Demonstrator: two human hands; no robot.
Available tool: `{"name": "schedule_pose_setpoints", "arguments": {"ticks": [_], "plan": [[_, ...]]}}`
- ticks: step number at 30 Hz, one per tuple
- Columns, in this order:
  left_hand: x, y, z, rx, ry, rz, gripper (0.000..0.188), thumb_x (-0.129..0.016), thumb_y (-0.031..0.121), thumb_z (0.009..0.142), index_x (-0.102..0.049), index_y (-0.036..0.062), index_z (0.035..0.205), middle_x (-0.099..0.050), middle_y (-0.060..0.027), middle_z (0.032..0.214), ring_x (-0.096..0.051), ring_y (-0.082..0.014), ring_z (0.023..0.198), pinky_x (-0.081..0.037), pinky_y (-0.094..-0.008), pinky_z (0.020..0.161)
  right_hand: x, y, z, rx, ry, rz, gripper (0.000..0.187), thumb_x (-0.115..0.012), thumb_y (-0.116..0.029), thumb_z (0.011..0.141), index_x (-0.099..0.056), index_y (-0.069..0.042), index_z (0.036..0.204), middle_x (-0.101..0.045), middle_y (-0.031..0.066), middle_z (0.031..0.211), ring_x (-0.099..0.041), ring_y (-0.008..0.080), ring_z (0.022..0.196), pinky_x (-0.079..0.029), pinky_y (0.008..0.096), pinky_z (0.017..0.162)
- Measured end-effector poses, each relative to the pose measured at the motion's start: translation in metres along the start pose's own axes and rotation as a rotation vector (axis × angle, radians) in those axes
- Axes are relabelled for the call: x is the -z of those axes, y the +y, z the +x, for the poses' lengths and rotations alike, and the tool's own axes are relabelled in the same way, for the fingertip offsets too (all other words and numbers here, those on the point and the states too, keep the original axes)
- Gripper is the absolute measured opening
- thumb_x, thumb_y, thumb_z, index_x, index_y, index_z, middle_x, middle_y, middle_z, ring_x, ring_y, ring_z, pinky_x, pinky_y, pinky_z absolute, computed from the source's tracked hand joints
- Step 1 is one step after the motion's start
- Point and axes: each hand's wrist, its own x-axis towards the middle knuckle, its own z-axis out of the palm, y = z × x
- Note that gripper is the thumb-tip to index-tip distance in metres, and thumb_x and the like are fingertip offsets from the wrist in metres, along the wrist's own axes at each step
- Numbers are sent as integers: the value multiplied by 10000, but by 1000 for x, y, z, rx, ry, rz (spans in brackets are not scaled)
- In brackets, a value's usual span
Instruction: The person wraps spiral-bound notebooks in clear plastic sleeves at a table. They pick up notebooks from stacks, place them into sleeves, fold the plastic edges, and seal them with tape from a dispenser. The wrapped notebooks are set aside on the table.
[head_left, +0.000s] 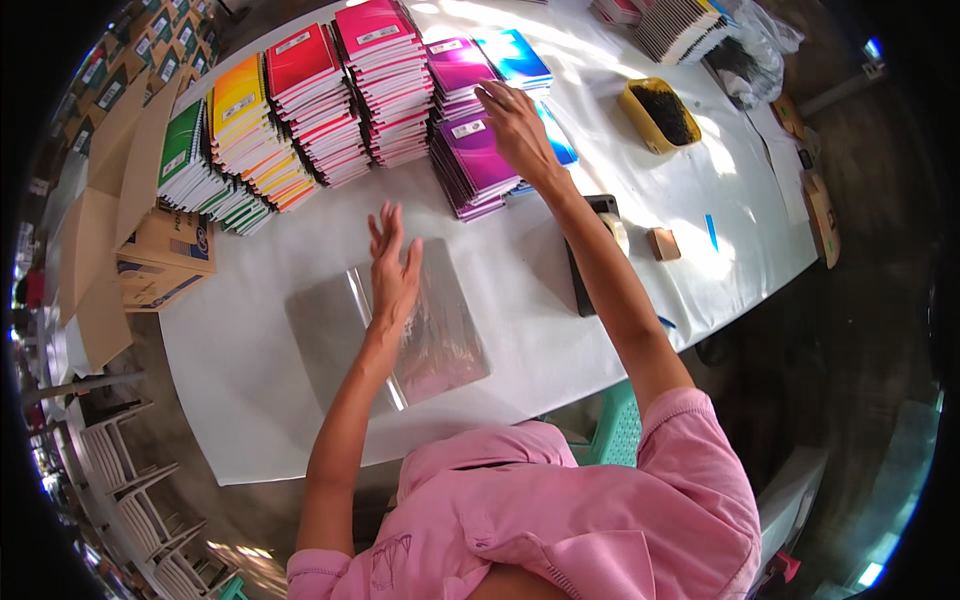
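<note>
Two hands [395,275], room between, plastic [445,325] — table edge [262,478]

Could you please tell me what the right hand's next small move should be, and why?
Probably the right hand should close on the top notebook of the far purple stack: its fingertips are at that stack's edge, though contact is unclear, and the left hand looks empty over the clear plastic.

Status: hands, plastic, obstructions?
Left hand open above clear plastic, contact unclear. Right hand at purple notebooks, grip unclear. Plastic flat on table. Black tape dispenser partly hidden beneath right forearm.
</note>
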Motion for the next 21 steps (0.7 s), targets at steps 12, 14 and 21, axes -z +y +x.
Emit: {"name": "schedule_pose_setpoints", "arguments": {"ticks": [12, 14, 21], "plan": [[-69, -12, 105, 652, -91, -795, 919, -442, 675, 896, -170, 53, 1514, -228, -110, 1564, -186, -226, 1444, -179, -370, 1156, -18, 213, -97, -1350, -571, 714, 638, -371, -631, 952, -550, -56, 742, -463, -12, 684, -458, 161, 619, -471, 332, 605], [-74, -34, 112, 641, -50, -815, 972, -456, 721, 854, -179, 59, 1509, -288, -151, 1528, -277, -272, 1404, -246, -370, 1120, -43, 161, -74, -1536, -475, 934, 765, -297, -736, 902, -563, -21, 967, -525, 54, 747, -508, 173, 659, -502, 350, 652], [-71, -8, 109, 680, -108, -781, 911, -638, 628, 807, -290, 108, 1469, -456, -118, 1408, -408, -226, 1306, -276, -400, 1095, -25, 111, -79, -1538, -430, 998, 802, -292, -662, 949, -394, 21, 1358, -592, 144, 1153, -587, 222, 1024, -489, 382, 925]]}}
